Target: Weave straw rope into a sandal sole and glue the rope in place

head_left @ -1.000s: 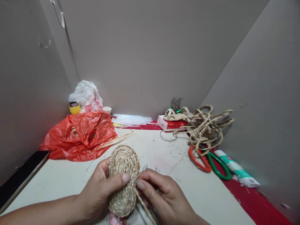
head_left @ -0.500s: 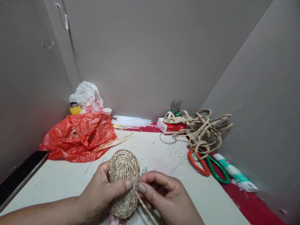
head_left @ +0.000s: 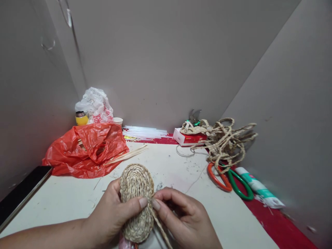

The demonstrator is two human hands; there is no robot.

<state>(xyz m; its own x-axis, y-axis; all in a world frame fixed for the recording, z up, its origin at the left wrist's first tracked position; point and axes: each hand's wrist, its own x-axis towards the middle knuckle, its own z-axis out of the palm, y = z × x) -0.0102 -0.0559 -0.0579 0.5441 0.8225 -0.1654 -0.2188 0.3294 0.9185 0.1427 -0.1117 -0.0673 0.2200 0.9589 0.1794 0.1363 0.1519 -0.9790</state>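
Observation:
An oval coiled piece of braided straw cord (head_left: 136,188) is held upright above the near part of the table. My left hand (head_left: 114,211) grips it from the left, thumb across its front and fingers behind. My right hand (head_left: 181,214) pinches at its right edge, thumb and forefinger together, where the loose cord (head_left: 162,230) leaves the coil and runs down to the right. Whatever is between those fingertips is too small to make out. Below the coil, a pinkish object (head_left: 125,242) shows in part.
Left: a phone (head_left: 23,193), a red plastic bag (head_left: 85,152) and straw strips (head_left: 129,154). Right: tangled braided cord (head_left: 225,138), scissors with red and green handles (head_left: 240,185), a white and green roll (head_left: 259,188). Behind: glue sticks (head_left: 145,132) and a small box (head_left: 188,138).
The whole view has shifted slightly. Both hands keep nearly the same hold on the coil, with the right fingertips still at its edge.

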